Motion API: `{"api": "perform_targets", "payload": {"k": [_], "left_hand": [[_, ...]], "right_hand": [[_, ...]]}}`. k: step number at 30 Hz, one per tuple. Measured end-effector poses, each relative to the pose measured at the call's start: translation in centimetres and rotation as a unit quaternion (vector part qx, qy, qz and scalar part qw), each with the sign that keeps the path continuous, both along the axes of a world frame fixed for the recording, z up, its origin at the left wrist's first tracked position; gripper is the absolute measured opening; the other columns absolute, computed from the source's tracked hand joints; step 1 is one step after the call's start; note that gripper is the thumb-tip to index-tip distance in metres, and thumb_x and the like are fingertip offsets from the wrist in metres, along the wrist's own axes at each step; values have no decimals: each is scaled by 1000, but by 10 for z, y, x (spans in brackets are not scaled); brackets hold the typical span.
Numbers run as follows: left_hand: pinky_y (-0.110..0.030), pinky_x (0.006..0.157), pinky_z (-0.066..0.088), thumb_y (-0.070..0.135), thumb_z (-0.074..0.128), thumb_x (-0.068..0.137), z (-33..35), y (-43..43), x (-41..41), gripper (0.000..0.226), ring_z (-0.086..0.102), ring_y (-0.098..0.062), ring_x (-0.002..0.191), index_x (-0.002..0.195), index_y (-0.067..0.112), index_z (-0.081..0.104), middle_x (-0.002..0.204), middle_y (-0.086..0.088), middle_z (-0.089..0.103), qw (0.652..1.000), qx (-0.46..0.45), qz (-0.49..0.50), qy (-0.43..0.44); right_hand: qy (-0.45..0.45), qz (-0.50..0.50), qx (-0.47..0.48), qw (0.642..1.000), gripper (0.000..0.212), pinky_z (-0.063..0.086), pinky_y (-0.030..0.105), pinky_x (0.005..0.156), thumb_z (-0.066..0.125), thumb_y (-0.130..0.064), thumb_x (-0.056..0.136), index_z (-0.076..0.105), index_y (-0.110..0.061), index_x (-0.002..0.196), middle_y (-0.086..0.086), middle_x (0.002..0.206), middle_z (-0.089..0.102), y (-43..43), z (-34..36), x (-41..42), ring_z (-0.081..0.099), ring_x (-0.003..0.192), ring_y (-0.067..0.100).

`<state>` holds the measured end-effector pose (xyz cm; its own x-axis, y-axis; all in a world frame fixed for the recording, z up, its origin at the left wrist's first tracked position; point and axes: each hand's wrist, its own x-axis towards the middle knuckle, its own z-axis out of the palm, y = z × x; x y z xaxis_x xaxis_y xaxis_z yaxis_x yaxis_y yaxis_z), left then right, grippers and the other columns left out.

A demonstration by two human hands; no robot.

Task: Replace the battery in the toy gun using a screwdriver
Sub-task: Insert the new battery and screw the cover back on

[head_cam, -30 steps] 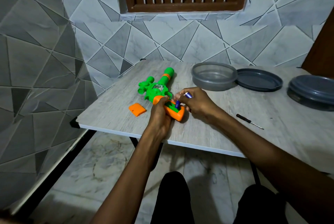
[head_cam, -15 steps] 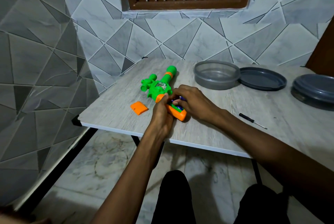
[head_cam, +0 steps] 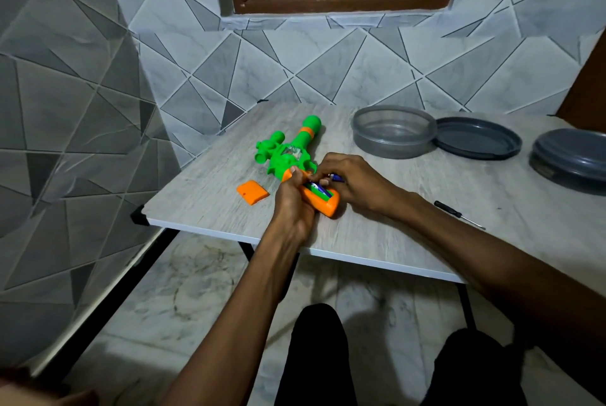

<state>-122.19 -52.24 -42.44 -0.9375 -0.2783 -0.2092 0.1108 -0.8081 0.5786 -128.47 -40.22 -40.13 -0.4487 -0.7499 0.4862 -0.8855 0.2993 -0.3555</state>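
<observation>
My feed is dim and cool; the table top [head_cam: 426,176] is the brightest patch, lit softly, seemingly from overhead. Shadows are faint and soft-edged, and the floor [head_cam: 196,300] darkens toward 6 o'clock. The wide lens bows the wall tiles [head_cam: 65,104] at 9 o'clock. The 7 o'clock corner is blurred. At 4 o'clock, the right forearm [head_cam: 492,261] reads nearly black.

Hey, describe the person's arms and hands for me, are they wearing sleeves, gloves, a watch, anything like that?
No. The left forearm and right forearm are bare to the frame edge, with no sleeve in view. The left hand and right hand are ungloved, and no watch, bracelet or ring shows. The only clothing visible is the black trousers below.
</observation>
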Motion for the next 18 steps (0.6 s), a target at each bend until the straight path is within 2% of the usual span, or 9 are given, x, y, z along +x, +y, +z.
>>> {"api": "perform_targets", "payload": {"k": [4, 8, 10, 12, 15, 18], "left_hand": [[-38, 81, 51, 24, 42, 103, -1, -2, -2, 19, 58, -19, 67, 108, 8, 50, 75, -11, 61, 1000, -1, 8, -7], [-36, 71, 55, 19, 40, 103, -1, -2, -3, 24, 58, -19, 63, 123, 7, 46, 86, -15, 60, 1000, -14, 6, -18], [-42, 87, 53, 17, 41, 102, -2, -1, -2, 30, 61, -23, 77, 129, 6, 46, 102, -19, 62, 1000, -21, 4, -12], [-46, 104, 44, 14, 44, 100, -4, -2, -3, 32, 61, -28, 94, 130, 2, 48, 117, -23, 59, 999, -30, -8, -7], [-48, 109, 39, 9, 46, 97, -7, -2, -6, 20, 61, -26, 89, 113, 0, 54, 107, -22, 61, 999, -46, -10, -6], [-50, 109, 40, 6, 45, 96, -10, -4, -9, 14, 61, -27, 91, 105, 0, 54, 108, -24, 59, 998, -67, -2, -16]], "right_hand": [[5, 1, -5, 1000, 18, 52, 32, 75, 64, -11, 85, 72, -15, 101, -2, 93, 64, -3, -3, -3, 60, 87, 7], [-15, -1, -35, 999, 12, 52, 32, 75, 63, -11, 88, 71, -13, 97, 2, 92, 63, -3, -9, -4, 61, 86, 12], [-33, -9, -44, 998, 11, 50, 27, 75, 63, -11, 88, 71, -12, 96, 3, 92, 64, -2, -10, -3, 61, 86, 12], [-48, -19, -45, 998, 10, 49, 26, 76, 64, -10, 86, 70, -11, 94, 3, 92, 64, -5, -9, -2, 61, 87, 12], [-44, -26, -43, 998, 6, 47, 24, 75, 66, -9, 83, 68, -11, 88, 1, 89, 63, -9, -7, -1, 60, 85, 13], [-52, -22, -58, 997, 5, 42, 14, 75, 66, -6, 83, 68, -9, 88, -1, 87, 61, -9, -9, -1, 59, 83, 11]]}}
